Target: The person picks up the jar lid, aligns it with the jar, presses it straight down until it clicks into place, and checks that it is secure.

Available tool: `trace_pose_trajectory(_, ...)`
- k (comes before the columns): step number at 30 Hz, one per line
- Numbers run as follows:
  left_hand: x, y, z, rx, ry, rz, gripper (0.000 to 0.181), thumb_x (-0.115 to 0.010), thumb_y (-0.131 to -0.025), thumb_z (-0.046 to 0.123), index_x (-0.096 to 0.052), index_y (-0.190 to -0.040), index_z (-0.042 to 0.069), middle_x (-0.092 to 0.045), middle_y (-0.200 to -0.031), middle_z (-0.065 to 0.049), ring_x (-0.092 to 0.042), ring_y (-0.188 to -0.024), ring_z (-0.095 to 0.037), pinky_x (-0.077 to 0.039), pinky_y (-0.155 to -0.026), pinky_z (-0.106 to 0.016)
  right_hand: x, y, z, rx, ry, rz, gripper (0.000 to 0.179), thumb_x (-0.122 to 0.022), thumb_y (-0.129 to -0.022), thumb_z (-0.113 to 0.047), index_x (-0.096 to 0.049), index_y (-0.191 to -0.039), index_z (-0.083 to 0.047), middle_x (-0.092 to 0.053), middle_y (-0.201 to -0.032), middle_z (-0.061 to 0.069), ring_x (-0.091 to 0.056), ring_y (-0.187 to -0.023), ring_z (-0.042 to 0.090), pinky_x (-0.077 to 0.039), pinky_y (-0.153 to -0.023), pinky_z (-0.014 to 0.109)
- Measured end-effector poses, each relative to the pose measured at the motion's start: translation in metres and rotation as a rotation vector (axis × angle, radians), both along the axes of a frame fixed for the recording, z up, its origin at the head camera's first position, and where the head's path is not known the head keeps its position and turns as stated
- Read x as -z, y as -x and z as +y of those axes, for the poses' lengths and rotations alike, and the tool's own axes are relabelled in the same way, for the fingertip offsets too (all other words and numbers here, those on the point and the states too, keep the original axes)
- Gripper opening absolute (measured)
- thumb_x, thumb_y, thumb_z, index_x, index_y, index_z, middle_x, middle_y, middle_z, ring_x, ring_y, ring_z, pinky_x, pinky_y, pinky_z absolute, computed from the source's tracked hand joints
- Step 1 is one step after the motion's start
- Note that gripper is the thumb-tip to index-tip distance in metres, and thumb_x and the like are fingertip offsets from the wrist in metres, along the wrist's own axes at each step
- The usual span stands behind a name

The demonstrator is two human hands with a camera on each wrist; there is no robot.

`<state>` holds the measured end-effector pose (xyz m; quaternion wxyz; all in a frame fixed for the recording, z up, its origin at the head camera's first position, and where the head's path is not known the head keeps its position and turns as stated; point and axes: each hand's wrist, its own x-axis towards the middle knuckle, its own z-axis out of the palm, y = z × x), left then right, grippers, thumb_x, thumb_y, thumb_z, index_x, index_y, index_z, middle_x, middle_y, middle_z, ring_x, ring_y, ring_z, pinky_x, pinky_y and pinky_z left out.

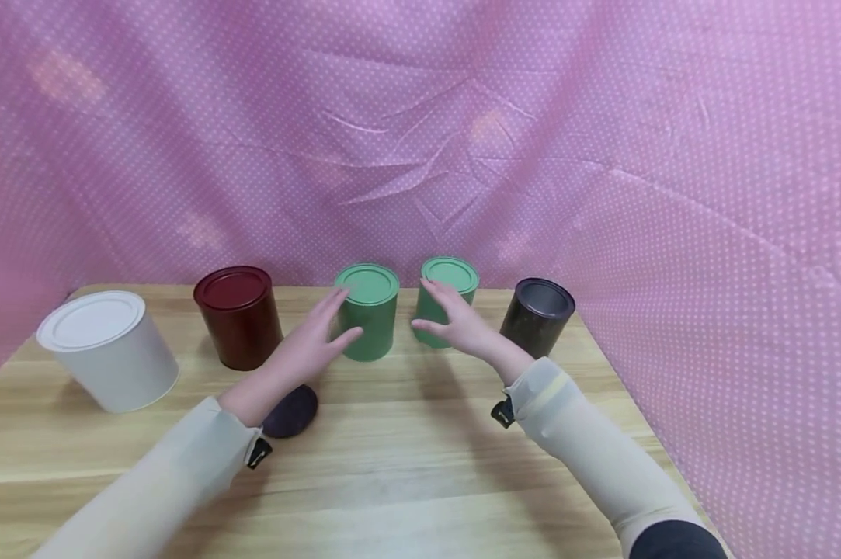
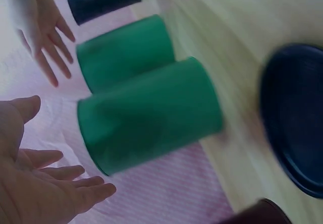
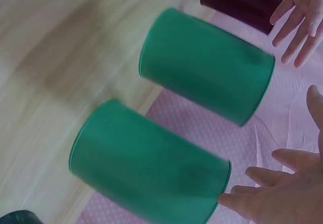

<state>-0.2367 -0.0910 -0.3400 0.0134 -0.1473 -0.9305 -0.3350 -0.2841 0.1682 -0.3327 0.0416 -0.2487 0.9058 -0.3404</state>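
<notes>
Two green lidded cans stand side by side at the back of the table. My left hand (image 1: 315, 334) hovers by the left green can (image 1: 368, 326), fingers spread and thumb apart. Over the front of the right green can (image 1: 450, 272) reaches my right hand (image 1: 458, 320), its fingers likewise extended. Neither hand holds anything. In the left wrist view the left fingers (image 2: 75, 183) lie off the top end of the nearer green can (image 2: 151, 115). In the right wrist view the right fingertips (image 3: 232, 201) come close to a green can's rim; whether they touch I cannot tell.
A dark red can (image 1: 241, 326) and a white can (image 1: 116, 357) stand to the left. At the right is a black can (image 1: 537, 322). A dark round lid (image 1: 293, 411) lies on the wooden table (image 1: 378, 481) under my left wrist. Pink dotted cloth (image 1: 392, 140) hangs around the table.
</notes>
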Motion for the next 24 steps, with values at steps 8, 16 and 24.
trace_pose_trajectory(8, 0.02, -0.007, -0.032, -0.016, 0.04, 0.043, 0.076, -0.058, -0.096, 0.037, -0.023, -0.152, 0.0, -0.019, -0.158, -0.025, -0.019, -0.145, -0.044, -0.02, -0.115, -0.061, 0.018, -0.011, -0.024, -0.03, -0.034, -0.032, 0.078, -0.066, -0.092, -0.033, -0.024, -0.154, -0.011, -0.015, -0.161, 0.015, -0.009, -0.149, 0.036, -0.01, -0.12, 0.052)
trace_pose_trajectory(16, 0.039, -0.02, -0.06, 0.003, 0.038, 0.014, 0.076, -0.06, -0.096, 0.034, -0.023, -0.152, -0.001, -0.022, -0.155, -0.029, -0.02, -0.143, -0.047, -0.021, -0.114, -0.063, 0.034, -0.025, -0.049, -0.109, -0.113, -0.093, 0.077, -0.065, -0.092, -0.035, -0.025, -0.154, -0.013, -0.016, -0.161, 0.013, -0.013, -0.148, 0.036, -0.016, -0.119, 0.053)
trace_pose_trajectory(24, 0.051, -0.033, -0.078, 0.014, 0.047, -0.03, 0.079, -0.062, -0.094, 0.035, -0.022, -0.151, -0.003, -0.022, -0.155, -0.03, -0.02, -0.142, -0.048, -0.021, -0.112, -0.064, 0.048, -0.039, -0.073, -0.148, -0.2, -0.12, 0.077, -0.065, -0.092, -0.037, -0.027, -0.153, -0.012, -0.02, -0.16, 0.017, -0.021, -0.146, 0.038, -0.02, -0.119, 0.05)
